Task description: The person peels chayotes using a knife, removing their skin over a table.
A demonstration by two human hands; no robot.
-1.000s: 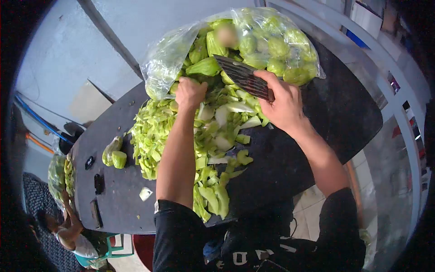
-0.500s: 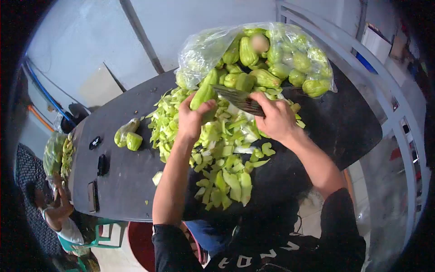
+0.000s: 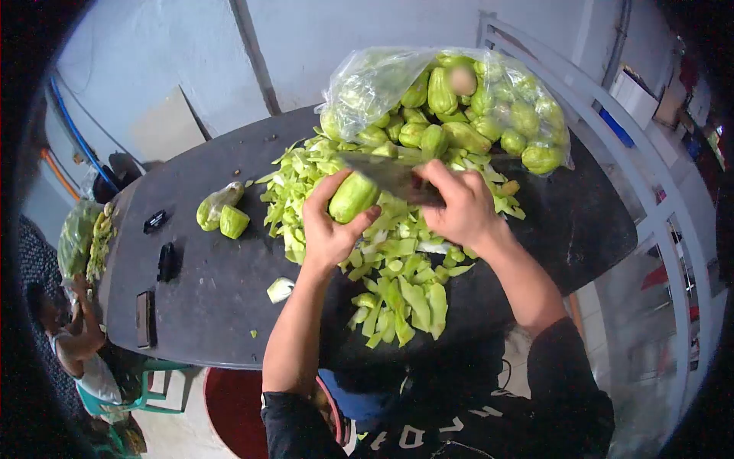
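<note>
My left hand (image 3: 327, 237) is wrapped round a pale green chayote (image 3: 354, 197), with the thumb along its lower right side. In my right hand (image 3: 465, 210) is a wide-bladed knife (image 3: 382, 173), gripped by its handle. The blurred blade overlaps the upper edge of the chayote. Under both hands spreads a heap of green peels (image 3: 413, 302) on the dark table (image 3: 222, 298). Behind it lies a clear plastic bag (image 3: 367, 73), its mouth showing many whole chayotes (image 3: 442, 93).
Left of the heap lie a cut chayote (image 3: 234, 222) and a pale cut piece (image 3: 280, 290). Small black items (image 3: 166, 262) and a phone-like object (image 3: 145, 320) sit further left. A red tub (image 3: 237, 409) stands below the edge. A person (image 3: 84, 352) sits at far left; a railing (image 3: 650, 199) curves right.
The chayote has turned from upright to a more end-on tilt in my left hand. The knife has shifted left and over its top. The whole view has shifted slightly.
</note>
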